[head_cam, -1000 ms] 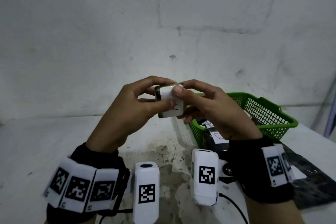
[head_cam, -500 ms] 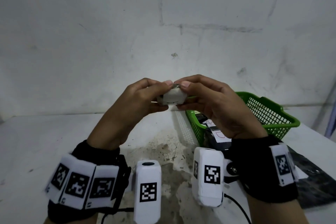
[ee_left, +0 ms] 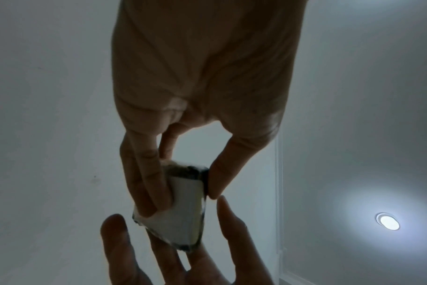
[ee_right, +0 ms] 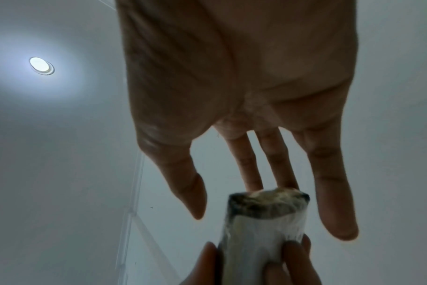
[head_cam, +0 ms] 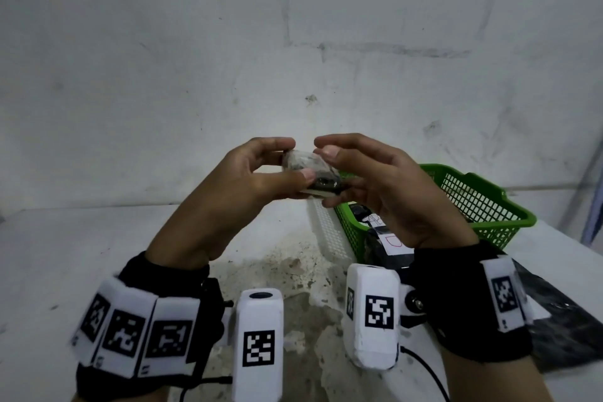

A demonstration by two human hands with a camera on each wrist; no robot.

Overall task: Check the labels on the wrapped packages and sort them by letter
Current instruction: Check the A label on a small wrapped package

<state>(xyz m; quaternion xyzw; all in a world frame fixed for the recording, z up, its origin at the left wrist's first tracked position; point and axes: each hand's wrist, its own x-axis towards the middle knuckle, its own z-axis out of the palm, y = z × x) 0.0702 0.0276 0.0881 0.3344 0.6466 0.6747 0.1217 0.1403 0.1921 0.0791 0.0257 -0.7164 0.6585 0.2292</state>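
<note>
A small wrapped package [head_cam: 308,173], dark under clear film, is held up above the table between my hands. My left hand [head_cam: 290,161] pinches it between thumb and fingers; the left wrist view shows that grip on the package [ee_left: 181,208] with its white label side showing, no letter readable. My right hand [head_cam: 339,173] is at the package's right end with straight, spread fingers. In the right wrist view the right thumb [ee_right: 195,196] stands apart from the package [ee_right: 263,217] and two fingers reach behind it.
A green mesh basket [head_cam: 483,206] stands at the right with labelled wrapped packages [head_cam: 388,238] in it. A white mesh basket [head_cam: 326,228] lies against its left side. A black bag [head_cam: 571,320] lies at the right edge. The white wall is close behind.
The package has been turned over: its white label faced me, now the dark wrapped side is up. My right hand's fingers have let go and straightened; the left hand keeps its pinch.
</note>
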